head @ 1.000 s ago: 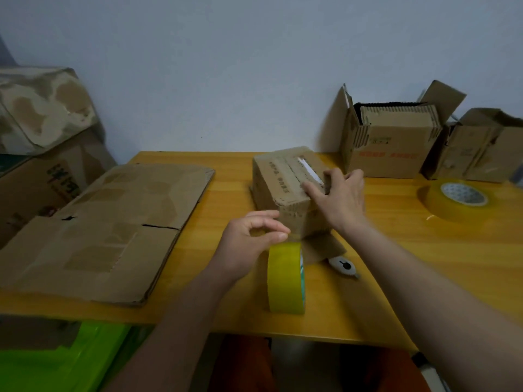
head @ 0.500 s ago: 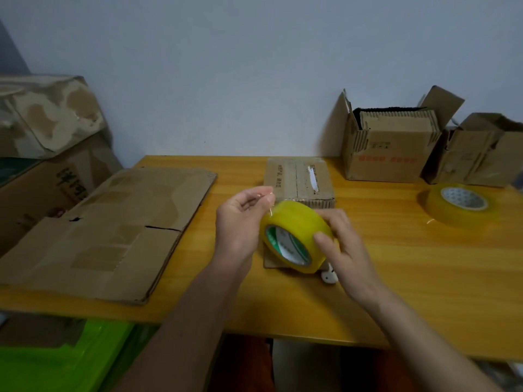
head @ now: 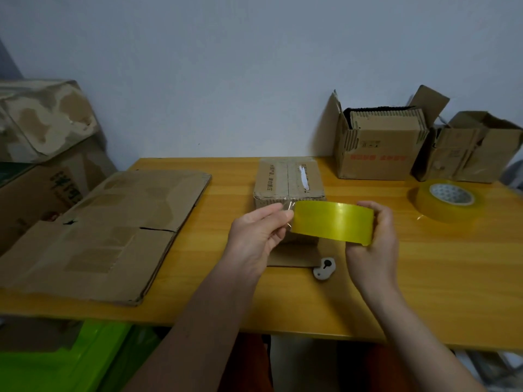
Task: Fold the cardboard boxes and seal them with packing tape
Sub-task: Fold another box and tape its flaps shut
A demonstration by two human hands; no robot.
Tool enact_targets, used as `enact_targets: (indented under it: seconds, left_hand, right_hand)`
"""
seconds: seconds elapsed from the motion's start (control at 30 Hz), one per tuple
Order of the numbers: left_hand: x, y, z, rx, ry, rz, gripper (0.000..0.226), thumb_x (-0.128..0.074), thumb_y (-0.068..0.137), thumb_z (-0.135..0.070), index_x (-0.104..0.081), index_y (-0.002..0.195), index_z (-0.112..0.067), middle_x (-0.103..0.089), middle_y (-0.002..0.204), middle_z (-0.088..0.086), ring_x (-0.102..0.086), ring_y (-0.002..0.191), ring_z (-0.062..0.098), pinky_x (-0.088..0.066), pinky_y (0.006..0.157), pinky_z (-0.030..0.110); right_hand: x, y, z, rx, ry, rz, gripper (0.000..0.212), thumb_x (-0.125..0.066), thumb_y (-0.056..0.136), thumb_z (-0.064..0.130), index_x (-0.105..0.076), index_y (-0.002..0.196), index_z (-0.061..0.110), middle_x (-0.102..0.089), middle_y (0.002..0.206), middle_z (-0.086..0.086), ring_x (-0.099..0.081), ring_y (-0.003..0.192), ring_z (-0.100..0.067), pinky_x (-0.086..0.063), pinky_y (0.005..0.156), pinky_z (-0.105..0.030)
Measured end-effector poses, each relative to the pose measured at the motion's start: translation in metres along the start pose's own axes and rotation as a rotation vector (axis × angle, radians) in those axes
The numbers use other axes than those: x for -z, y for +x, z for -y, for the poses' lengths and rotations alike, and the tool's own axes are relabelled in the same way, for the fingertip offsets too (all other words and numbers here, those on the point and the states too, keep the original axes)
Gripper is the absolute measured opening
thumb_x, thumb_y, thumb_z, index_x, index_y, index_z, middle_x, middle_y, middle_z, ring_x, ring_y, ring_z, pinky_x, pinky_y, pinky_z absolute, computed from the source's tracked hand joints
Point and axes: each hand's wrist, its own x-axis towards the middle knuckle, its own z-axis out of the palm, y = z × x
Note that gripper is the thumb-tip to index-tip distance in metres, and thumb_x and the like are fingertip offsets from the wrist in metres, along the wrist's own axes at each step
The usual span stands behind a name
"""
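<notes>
Right hand [head: 373, 244] grips the tape roll [head: 334, 223]; left hand [head: 256, 236], at its 9 o'clock, pinches the tape end [head: 289, 207]. Box [head: 288, 183] sits at 12 o'clock.

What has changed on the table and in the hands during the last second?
The right hand let go of the small box and took hold of the yellow tape roll, now lifted off the table. The left hand now pinches the tape's loose end. The flattened cardboard and second tape roll stayed put.
</notes>
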Motion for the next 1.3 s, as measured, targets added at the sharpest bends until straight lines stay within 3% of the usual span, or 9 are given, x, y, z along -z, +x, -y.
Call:
enact_targets:
  seconds: [0.1, 0.27, 0.43, 0.57, 0.67, 0.8, 1.0, 1.13, 1.3]
  left_hand:
    - [-0.005, 0.0, 0.003, 0.013, -0.021, -0.042, 0.019, -0.073, 0.078, -0.001, -0.071, 0.097, -0.005, -0.074, 0.089, 0.009, -0.066, 0.073, 0.011, -0.053, 0.063, 0.018]
    - [-0.012, 0.001, 0.014, -0.107, 0.065, -0.229, 0.006, -0.074, 0.083, -0.013, -0.073, 0.084, -0.019, -0.072, 0.079, -0.003, -0.064, 0.073, 0.007, -0.052, 0.068, 0.02]
    - [-0.014, 0.0, 0.022, -0.103, -0.007, -0.301, 0.006, -0.071, 0.085, -0.015, -0.071, 0.085, -0.021, -0.071, 0.089, -0.006, -0.064, 0.088, 0.006, -0.051, 0.078, 0.023]
    - [-0.01, 0.001, 0.023, -0.144, -0.088, -0.306, 0.007, -0.07, 0.085, -0.009, -0.071, 0.091, -0.013, -0.073, 0.084, 0.001, -0.067, 0.076, 0.009, -0.056, 0.071, 0.02]
    - [-0.01, 0.001, 0.027, -0.199, -0.107, -0.373, 0.007, -0.071, 0.084, -0.01, -0.071, 0.089, -0.016, -0.072, 0.075, -0.005, -0.065, 0.068, 0.005, -0.053, 0.064, 0.015]
    - [-0.001, 0.011, 0.021, -0.278, -0.223, -0.578, 0.009, -0.072, 0.083, -0.011, -0.07, 0.087, -0.018, -0.071, 0.077, -0.004, -0.066, 0.063, 0.001, -0.052, 0.062, 0.012]
    - [-0.001, 0.02, 0.016, -0.306, -0.166, -0.583, 0.013, -0.08, 0.076, -0.018, -0.068, 0.079, -0.02, -0.068, 0.058, -0.012, -0.064, 0.056, -0.001, -0.051, 0.057, 0.011]
    - [0.002, 0.035, 0.006, -0.302, -0.168, -0.635, 0.013, -0.079, 0.079, -0.017, -0.066, 0.078, -0.019, -0.066, 0.063, -0.007, -0.059, 0.053, 0.001, -0.051, 0.056, 0.012]
    - [-0.003, 0.05, 0.005, -0.302, -0.116, -0.674, 0.015, -0.077, 0.08, -0.018, -0.064, 0.074, -0.022, -0.07, 0.076, -0.003, -0.065, 0.065, 0.005, -0.046, 0.047, 0.008]
  right_hand:
    - [0.001, 0.001, 0.002, 0.075, 0.009, -0.051, 0.045, -0.061, 0.074, -0.014, -0.05, 0.105, 0.017, -0.051, 0.101, -0.002, -0.045, 0.085, -0.003, -0.034, 0.07, -0.003]
    - [0.002, 0.0, 0.001, 0.084, 0.008, 0.055, 0.049, -0.056, 0.071, -0.018, -0.043, 0.102, 0.017, -0.047, 0.082, 0.007, -0.045, 0.07, 0.007, -0.035, 0.056, -0.008]
    - [0.004, 0.002, 0.002, 0.114, -0.063, 0.097, 0.06, -0.056, 0.065, -0.023, -0.041, 0.105, 0.02, -0.047, 0.083, 0.008, -0.046, 0.074, 0.005, -0.035, 0.058, -0.009]
    - [0.004, 0.006, -0.001, 0.11, -0.005, 0.13, 0.059, -0.07, 0.069, -0.012, -0.049, 0.113, 0.021, -0.053, 0.099, 0.012, -0.051, 0.089, -0.001, -0.04, 0.071, -0.006]
    - [0.003, 0.007, -0.007, 0.025, 0.026, 0.102, 0.049, -0.064, 0.073, -0.015, -0.05, 0.096, 0.026, -0.056, 0.087, 0.007, -0.05, 0.075, -0.001, -0.039, 0.059, -0.009]
    - [0.017, 0.02, -0.025, 0.16, -0.368, 0.056, 0.054, -0.054, 0.061, -0.021, -0.054, 0.107, 0.007, -0.048, 0.102, -0.006, -0.045, 0.094, -0.018, -0.03, 0.068, -0.026]
    - [0.025, 0.035, -0.027, 0.191, -0.312, 0.091, 0.074, -0.049, 0.061, -0.023, -0.054, 0.123, 0.016, -0.045, 0.108, 0.0, -0.042, 0.103, -0.016, -0.035, 0.077, -0.024]
    - [0.029, 0.053, -0.025, 0.39, -0.803, 0.099, 0.069, -0.065, 0.06, -0.018, -0.059, 0.122, 0.011, -0.051, 0.099, -0.019, -0.048, 0.091, -0.038, -0.033, 0.058, -0.034]
    - [0.027, 0.073, -0.023, 0.357, -0.933, 0.087, 0.068, -0.06, 0.065, -0.021, -0.061, 0.123, 0.014, -0.049, 0.093, -0.02, -0.046, 0.087, -0.038, -0.03, 0.058, -0.035]
